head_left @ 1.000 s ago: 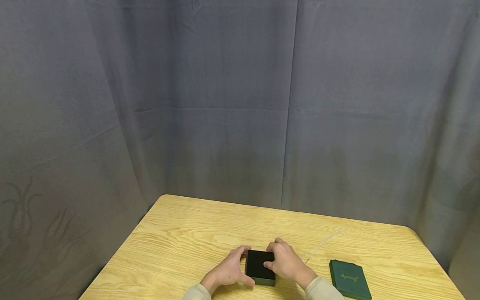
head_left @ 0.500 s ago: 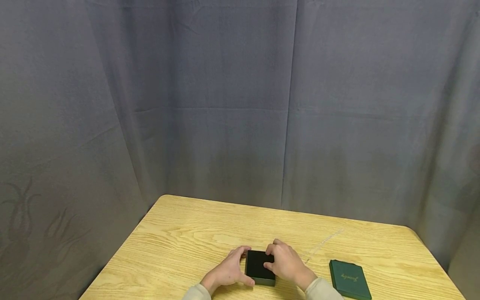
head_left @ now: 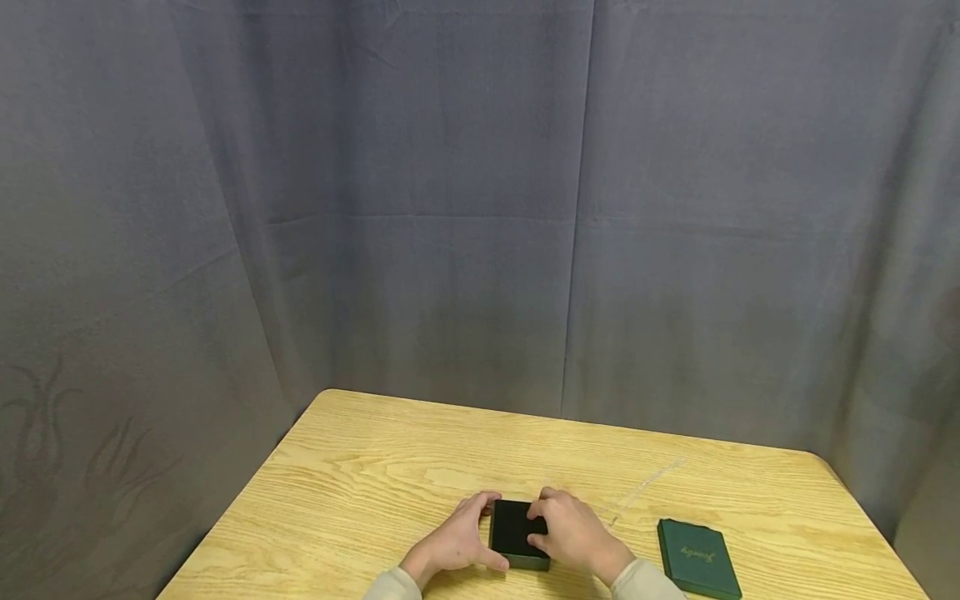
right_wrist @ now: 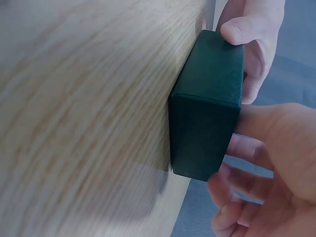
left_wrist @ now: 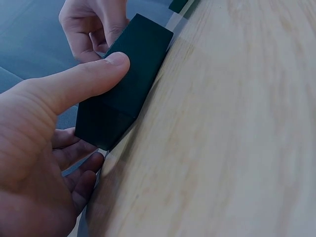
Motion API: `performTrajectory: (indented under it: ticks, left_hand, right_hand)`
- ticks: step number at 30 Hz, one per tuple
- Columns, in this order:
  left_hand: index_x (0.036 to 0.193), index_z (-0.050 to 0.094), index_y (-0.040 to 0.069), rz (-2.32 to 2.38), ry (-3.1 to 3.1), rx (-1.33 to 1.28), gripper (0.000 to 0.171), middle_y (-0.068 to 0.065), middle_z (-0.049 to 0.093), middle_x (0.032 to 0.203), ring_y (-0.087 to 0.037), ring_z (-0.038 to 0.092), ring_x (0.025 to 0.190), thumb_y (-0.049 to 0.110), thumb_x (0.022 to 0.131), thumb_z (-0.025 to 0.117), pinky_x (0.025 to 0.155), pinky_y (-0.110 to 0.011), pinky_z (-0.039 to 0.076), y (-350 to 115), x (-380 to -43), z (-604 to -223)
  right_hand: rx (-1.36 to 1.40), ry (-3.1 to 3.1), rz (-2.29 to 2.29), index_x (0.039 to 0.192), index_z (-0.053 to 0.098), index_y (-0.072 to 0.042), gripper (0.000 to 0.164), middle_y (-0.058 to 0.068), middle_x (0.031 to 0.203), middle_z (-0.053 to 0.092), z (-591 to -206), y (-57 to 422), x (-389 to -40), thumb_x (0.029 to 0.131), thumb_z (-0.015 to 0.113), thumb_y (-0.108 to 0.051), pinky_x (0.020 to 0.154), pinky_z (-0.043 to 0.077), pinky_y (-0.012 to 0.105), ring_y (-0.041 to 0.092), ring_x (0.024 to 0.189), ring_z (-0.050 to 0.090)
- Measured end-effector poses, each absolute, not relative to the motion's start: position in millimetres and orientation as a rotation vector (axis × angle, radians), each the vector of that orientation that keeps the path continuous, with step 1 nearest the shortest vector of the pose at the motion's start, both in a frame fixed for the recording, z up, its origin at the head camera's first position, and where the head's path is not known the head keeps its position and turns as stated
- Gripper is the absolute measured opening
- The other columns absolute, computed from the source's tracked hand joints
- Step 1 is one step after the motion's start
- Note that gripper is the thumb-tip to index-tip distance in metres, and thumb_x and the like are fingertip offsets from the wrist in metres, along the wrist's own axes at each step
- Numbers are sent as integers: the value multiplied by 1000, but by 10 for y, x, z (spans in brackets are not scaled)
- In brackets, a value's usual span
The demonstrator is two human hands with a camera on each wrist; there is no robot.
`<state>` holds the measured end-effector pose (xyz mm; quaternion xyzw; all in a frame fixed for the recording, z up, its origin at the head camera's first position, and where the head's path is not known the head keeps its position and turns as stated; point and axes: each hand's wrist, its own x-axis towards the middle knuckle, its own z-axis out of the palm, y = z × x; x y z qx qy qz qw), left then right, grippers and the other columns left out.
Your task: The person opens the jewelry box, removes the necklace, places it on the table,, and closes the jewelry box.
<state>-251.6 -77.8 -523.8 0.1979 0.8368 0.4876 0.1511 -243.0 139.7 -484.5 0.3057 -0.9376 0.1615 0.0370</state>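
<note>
A small square dark green box (head_left: 525,563) stands on the table with its black padded insert (head_left: 510,529) facing up. My left hand (head_left: 461,533) grips the box from the left, thumb on the near wall and fingers at the far side. In the left wrist view that thumb lies flat on the green wall of the box (left_wrist: 143,54). My right hand (head_left: 573,529) reaches over the right side, thumb and index finger bent onto the black insert. The right wrist view shows its thumb going over the box's (right_wrist: 202,133) top edge, where the tip is hidden.
A green lid (head_left: 699,557) with gold lettering lies to the right of the hands. Between it and the right hand, a thin pale chain (head_left: 648,487) stretches across the wooden table (head_left: 390,450). Grey curtains (head_left: 465,250) hang behind the table.
My right index finger has come slightly nearer and inward, from the far right corner onto the black insert. The left hand and the box stay almost in place.
</note>
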Motion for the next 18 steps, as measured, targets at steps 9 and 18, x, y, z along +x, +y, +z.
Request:
performTrajectory:
  ticks: [9,18]
  left_hand:
    - [140,37,8,1394,2414,547,90,-7,42,129,-29,42,120,25,67,87,99,-49,35,-767,-2506,-5232]
    - [140,37,8,1393,2424,562,91,-6,42,129,-29,41,120,26,67,87,99,-49,35,-764,-2506,-5238]
  right_hand:
    - [968,-2902,488,94,73,-11,27,-2,87,57,-4843,1402,-2416,76,79,-29,60,49,28,11,73,56]
    - [973,-2929,484,96,73,-10,27,-2,88,57,-4854,1393,-2413,77,78,-29,62,50,30,12,75,57]
